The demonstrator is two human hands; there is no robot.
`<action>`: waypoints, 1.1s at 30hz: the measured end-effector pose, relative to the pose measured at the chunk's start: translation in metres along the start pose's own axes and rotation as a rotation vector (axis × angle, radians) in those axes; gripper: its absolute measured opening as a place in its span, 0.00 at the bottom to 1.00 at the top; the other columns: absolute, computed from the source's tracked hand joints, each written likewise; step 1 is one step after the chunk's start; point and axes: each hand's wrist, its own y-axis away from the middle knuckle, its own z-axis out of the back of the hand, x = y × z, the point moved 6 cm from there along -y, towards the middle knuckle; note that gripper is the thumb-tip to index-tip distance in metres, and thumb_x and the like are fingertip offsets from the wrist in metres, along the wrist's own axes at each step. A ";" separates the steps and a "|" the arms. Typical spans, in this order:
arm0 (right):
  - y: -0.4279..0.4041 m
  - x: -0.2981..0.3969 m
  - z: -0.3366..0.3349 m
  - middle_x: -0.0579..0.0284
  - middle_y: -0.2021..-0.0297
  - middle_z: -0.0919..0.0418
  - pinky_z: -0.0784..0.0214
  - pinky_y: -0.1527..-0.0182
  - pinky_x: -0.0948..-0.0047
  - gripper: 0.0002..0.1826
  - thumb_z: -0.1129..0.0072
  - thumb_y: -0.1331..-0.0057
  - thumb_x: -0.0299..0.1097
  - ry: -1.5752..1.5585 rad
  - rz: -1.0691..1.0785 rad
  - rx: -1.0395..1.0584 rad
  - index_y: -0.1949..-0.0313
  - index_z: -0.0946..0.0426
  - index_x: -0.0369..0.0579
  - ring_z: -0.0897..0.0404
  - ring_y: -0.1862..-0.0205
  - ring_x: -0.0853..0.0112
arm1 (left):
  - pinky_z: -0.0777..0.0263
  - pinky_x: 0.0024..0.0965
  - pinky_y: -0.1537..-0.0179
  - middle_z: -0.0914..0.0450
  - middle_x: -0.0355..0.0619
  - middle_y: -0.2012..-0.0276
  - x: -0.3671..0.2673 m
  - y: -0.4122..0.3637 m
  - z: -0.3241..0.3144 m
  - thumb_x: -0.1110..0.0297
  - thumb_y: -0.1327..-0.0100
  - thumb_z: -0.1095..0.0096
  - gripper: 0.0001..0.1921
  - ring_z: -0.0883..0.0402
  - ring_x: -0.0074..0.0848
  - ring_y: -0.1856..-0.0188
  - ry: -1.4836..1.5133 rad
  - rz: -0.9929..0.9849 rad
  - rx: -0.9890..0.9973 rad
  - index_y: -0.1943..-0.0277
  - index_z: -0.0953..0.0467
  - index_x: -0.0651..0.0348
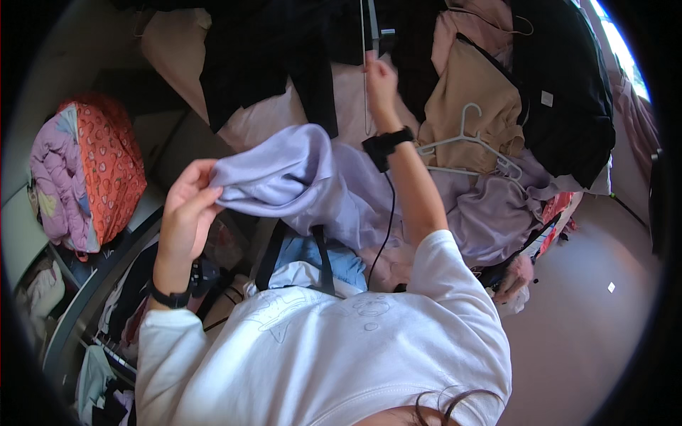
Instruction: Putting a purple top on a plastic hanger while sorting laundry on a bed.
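My left hand pinches the edge of a lavender satin garment between thumb and fingers. Its cloth hangs in loose folds and spreads to the right below my other forearm. Farther up, my right hand, slightly blurred, is closed at the lower end of a narrow grey bar; a thin pale rod runs down beside the fingers. What the bar belongs to cannot be told. A pale grey plastic hanger lies to the right on a tan garment, near more lavender satin.
Black clothes and pink fabric are heaped at the top right. An orange patterned bag with lilac padded fabric stands at left, above a rail of clothes. Below the satin is a bag with light blue cloth. A black cable hangs from my right wrist.
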 end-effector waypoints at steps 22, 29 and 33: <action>0.342 0.336 0.243 0.71 0.81 0.49 0.57 0.79 0.80 0.25 0.59 0.33 0.41 -0.850 0.759 0.447 0.41 0.44 0.41 0.51 0.83 0.81 | 0.31 0.25 0.55 0.26 0.40 0.59 -0.096 0.159 -0.206 0.71 0.39 0.51 0.13 0.26 0.20 0.58 -0.584 -0.330 0.719 0.51 0.31 0.61; 0.518 0.411 0.332 0.72 0.84 0.40 0.50 0.81 0.79 0.19 0.62 0.32 0.41 -1.067 1.111 0.882 0.45 0.35 0.50 0.50 0.90 0.82 | 0.31 0.27 0.54 0.25 0.46 0.59 -0.091 0.221 -0.287 0.74 0.42 0.45 0.12 0.25 0.24 0.58 -0.729 -0.202 0.923 0.55 0.30 0.65; 0.570 0.429 0.325 0.73 0.85 0.37 0.48 0.80 0.81 0.18 0.64 0.31 0.42 -0.888 1.121 0.991 0.47 0.33 0.51 0.48 0.90 0.82 | 0.30 0.23 0.61 0.24 0.43 0.63 -0.079 0.247 -0.320 0.80 0.46 0.44 0.13 0.24 0.20 0.62 -0.894 -0.220 0.958 0.55 0.30 0.65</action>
